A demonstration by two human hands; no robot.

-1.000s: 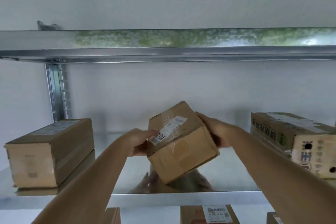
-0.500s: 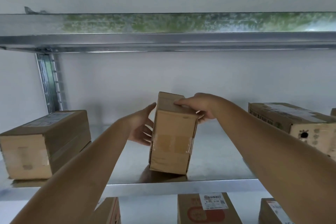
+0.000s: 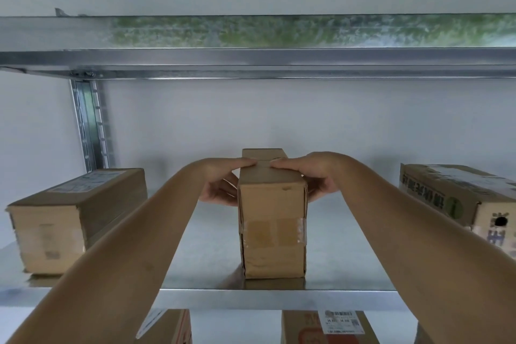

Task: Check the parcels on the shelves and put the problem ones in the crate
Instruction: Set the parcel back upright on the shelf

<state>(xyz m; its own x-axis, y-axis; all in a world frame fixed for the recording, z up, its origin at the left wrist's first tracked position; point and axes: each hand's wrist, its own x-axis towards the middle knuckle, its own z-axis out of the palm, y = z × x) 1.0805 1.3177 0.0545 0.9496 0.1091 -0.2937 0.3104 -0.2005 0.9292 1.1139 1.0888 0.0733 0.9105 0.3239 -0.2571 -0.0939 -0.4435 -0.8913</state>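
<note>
On the middle shelf point(image 3: 279, 297) we're holding a small cardboard parcel point(image 3: 272, 229) standing upright near the front edge, taped across its front face. Our left hand point(image 3: 220, 184) is gripping its left side, fingers point(image 3: 240, 162) curling over the top edge and the rest wrapping down the side. Our right hand point(image 3: 315, 176) is doing the same on the right, its fingertips lying on the top and almost meeting the left ones. Off to the left a longer brown box point(image 3: 64, 220) is sitting on the same shelf, well apart, and a printed box point(image 3: 458, 195) is sitting off to the right. Below the shelf we're seeing the tops of more boxes, one with a barcode label point(image 3: 340, 321).
</note>
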